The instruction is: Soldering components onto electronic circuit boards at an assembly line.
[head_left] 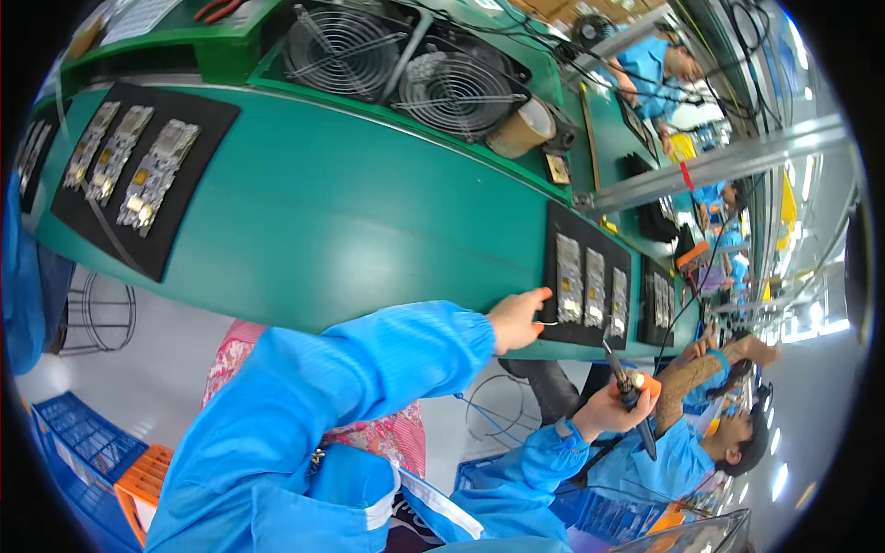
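My left hand [518, 320] is at the left edge of a black mat [556, 226], with orange covers on the fingertips. A thin pale wire [550, 323] sticks out by its thumb toward the boards; the index finger is stretched apart from it. On the mat lie three circuit boards in a row: a left board [569, 276], a middle board [594, 288] and a right board [619, 300]. Wrapped round a soldering iron [630, 392], my right hand [619, 412] is off the table's near edge. The iron's tip points up toward the right board; contact cannot be made out.
Another black mat [207, 124] with three boards lies at the left of the green table [350, 221]. Caged fans [452, 92] and a roll [521, 129] line the back. A metal bar [728, 158] crosses at right. A co-worker [687, 452] sits close on the right.
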The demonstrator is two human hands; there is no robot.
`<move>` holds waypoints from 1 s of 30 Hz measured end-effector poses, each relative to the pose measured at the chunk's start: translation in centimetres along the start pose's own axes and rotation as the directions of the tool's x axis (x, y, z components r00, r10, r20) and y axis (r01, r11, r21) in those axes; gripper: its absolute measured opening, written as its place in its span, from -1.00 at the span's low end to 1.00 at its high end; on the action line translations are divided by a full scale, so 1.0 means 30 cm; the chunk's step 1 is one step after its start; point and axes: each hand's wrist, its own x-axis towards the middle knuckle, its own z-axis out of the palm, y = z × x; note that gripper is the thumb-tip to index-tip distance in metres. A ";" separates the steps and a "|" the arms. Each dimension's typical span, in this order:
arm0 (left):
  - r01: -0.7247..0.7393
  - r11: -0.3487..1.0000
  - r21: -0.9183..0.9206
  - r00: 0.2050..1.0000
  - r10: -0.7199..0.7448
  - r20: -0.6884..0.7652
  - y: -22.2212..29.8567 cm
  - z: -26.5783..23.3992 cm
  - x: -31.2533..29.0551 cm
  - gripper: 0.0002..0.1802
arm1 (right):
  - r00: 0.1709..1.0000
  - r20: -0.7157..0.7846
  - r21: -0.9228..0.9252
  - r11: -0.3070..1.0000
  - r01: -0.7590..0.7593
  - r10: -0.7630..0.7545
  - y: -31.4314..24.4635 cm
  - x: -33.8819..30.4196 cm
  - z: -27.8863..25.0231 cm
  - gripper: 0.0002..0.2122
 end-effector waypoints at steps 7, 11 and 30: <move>-0.096 0.995 0.039 0.986 0.100 -0.132 0.079 -0.242 -0.205 -0.48 | 0.958 0.183 -0.114 0.963 0.244 -0.221 0.103 0.018 -0.100 -0.78; -0.212 0.967 -0.142 0.859 0.115 -0.499 0.149 -0.584 -0.497 -0.57 | 0.972 0.186 0.182 0.967 -0.179 0.145 0.169 0.019 -0.115 -0.76; 0.503 0.730 0.463 0.363 0.308 -0.879 0.082 -1.593 -1.433 -0.24 | 0.916 0.384 -0.120 0.978 0.173 -0.115 0.082 -0.160 0.261 -0.68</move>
